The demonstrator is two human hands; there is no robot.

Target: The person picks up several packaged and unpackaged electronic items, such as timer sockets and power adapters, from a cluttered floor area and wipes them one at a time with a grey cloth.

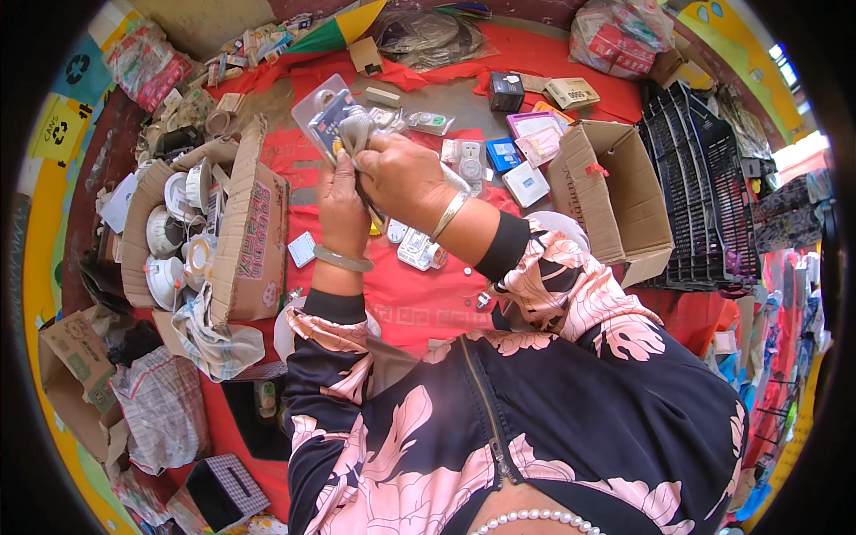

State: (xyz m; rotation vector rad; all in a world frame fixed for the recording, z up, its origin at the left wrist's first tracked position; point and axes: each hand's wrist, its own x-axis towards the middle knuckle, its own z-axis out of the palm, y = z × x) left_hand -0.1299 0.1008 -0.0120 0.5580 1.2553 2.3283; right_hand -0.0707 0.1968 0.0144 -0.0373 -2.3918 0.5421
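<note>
Both hands are raised over the red cloth (406,308), close together around a clear plastic blister pack (323,111). Its card is dark, and a grey rounded item with a bit of yellow shows at the lower side. My left hand (342,205) is closed, pinching the pack's lower end with thumb and fingers. From the right, my right hand (403,174) is closed against the same end, its fingers curled over the grey part. Exactly where the fingertips grip is hidden. Below the hands, a white socket-like device (415,250) lies on the cloth.
An open carton (259,232) at left holds several round white light fittings (165,230). Another open carton (615,192) stands at right beside a black plastic crate (700,192). Small packaged electrical items (468,159), a blue box (504,155) and a black box (506,91) lie beyond my hands.
</note>
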